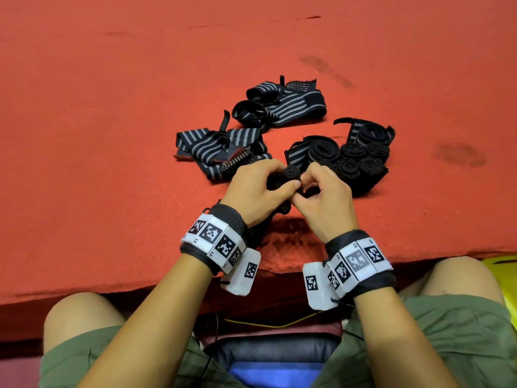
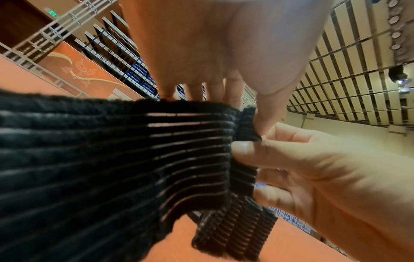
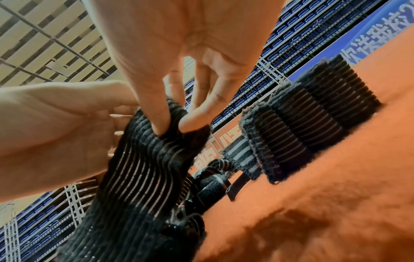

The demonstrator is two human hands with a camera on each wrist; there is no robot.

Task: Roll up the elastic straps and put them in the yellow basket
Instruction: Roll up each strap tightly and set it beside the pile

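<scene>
Strap (image 1: 289, 175) = black elastic w/ thin pale lines, held up just above the red surface (image 1: 112, 135) btwn both my hands. Top end is wound into a small tight coil; rest of it hangs down under my left palm toward the near edge.

Left hand (image 1: 256, 189): fingers curled round the coil, thumb pressed on its near side. Left wrist view shows the thumb (image 2: 266, 117) on the rolled edge and the ribbed band (image 2: 112, 159) running off to frame left.

Right hand (image 1: 324, 197): thumb + index pinching the coil's right end, other fingers loosely bent. Right wrist view: the two fingertips (image 3: 190, 122) dig into the top of the strap (image 3: 143, 168), band trailing down from there.

Beyond my hands, right side: cluster of rolled black straps (image 1: 355, 158), standing on end, touching each other; two looser, bigger rolls at the back of that group. Left side: flat grey-striped wraps (image 1: 218, 149) in a loose heap, hook patch showing. Further back: another striped pile (image 1: 282, 105), partly folded, w/ loops.

Yellow basket (image 1: 500, 264): only a sliver visible at far right, below the surface edge, beside my right knee. Can't tell what's in it.

Tag bands on both wrists; green shorts at bottom of head view.
</scene>
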